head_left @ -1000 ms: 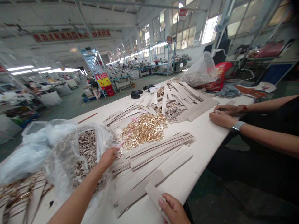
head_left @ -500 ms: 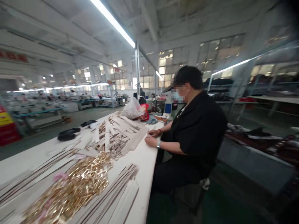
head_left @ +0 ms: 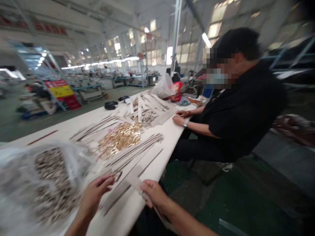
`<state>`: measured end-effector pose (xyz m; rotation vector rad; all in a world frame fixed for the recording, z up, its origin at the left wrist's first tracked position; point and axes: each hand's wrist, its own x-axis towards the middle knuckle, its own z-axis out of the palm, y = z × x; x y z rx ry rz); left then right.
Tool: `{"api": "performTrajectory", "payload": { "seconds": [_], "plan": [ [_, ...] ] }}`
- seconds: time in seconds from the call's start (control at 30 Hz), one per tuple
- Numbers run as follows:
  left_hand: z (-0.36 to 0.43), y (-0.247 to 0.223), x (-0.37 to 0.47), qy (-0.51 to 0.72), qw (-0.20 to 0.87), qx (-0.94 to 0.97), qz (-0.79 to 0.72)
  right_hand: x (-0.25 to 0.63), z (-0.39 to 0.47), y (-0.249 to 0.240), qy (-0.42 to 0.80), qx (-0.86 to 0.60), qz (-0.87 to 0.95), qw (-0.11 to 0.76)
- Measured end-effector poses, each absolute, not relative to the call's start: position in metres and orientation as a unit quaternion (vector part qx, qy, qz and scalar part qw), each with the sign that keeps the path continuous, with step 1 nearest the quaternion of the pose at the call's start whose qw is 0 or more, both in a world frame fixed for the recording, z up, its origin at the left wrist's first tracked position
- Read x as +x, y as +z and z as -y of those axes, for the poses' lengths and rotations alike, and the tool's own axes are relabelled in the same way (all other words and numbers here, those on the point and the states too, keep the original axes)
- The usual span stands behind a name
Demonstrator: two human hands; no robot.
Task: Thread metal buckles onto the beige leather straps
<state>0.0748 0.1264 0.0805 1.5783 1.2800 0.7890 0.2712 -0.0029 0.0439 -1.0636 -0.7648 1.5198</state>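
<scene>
My left hand [head_left: 98,191] is closed, its fingertips pinching a small metal buckle [head_left: 119,176] above the strips near the table's front. To its right, my right hand [head_left: 154,193] grips a pale strip [head_left: 135,179], whose end sticks out to the left of the fingers while another length hangs under the wrist. Beneath and beyond both hands lie long dark-edged strips [head_left: 147,159]. A heap of shiny gold buckles [head_left: 123,136] sits farther back. Left of my left hand is a clear plastic bag [head_left: 76,160] full of small beige loops [head_left: 52,183].
A masked person in black [head_left: 241,108] sits at the table's right side, both hands at its edge. More pale strips [head_left: 152,105], black items [head_left: 110,105], a plastic bag [head_left: 163,86] and a red bag [head_left: 176,91] lie toward the far end of the white table [head_left: 66,126].
The view has swung left and down. Both my hands, the buckle and strip they hold, and the bag of loops have come into view. The seated person now appears larger and farther right.
</scene>
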Motion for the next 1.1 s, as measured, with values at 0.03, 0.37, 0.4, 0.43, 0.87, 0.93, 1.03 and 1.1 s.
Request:
{"api": "performTrajectory", "payload": {
  "seconds": [0.03, 0.37, 0.4, 0.43, 0.87, 0.93, 1.03, 1.1],
  "plan": [
    [-0.110, 0.080, 0.066, 0.326, 0.491, 0.608, -0.533, 0.267, 0.001, 0.038, 0.643, -0.446, 0.307, 0.541],
    [-0.062, 0.075, 0.080, 0.412, 0.577, 0.480, -0.517, 0.265, 0.022, 0.034, 0.591, -0.480, 0.358, 0.541],
    [-0.061, 0.074, 0.079, 0.411, 0.585, 0.471, -0.517, 0.266, 0.021, 0.034, 0.593, -0.479, 0.352, 0.544],
    [-0.060, 0.073, 0.077, 0.407, 0.595, 0.464, -0.515, 0.268, 0.021, 0.035, 0.599, -0.474, 0.341, 0.547],
    [-0.072, 0.111, 0.089, 0.103, 0.570, 0.686, -0.440, 0.277, 0.011, 0.059, 0.685, -0.406, 0.406, 0.449],
    [-0.074, 0.109, 0.095, 0.110, 0.566, 0.688, -0.441, 0.272, 0.010, 0.056, 0.687, -0.407, 0.403, 0.447],
    [-0.068, 0.097, 0.097, 0.170, 0.605, 0.649, -0.429, 0.267, 0.008, 0.053, 0.682, -0.399, 0.339, 0.510],
    [-0.057, 0.085, 0.096, 0.232, 0.614, 0.614, -0.439, 0.266, 0.005, 0.051, 0.682, -0.387, 0.271, 0.559]
  ]
}}
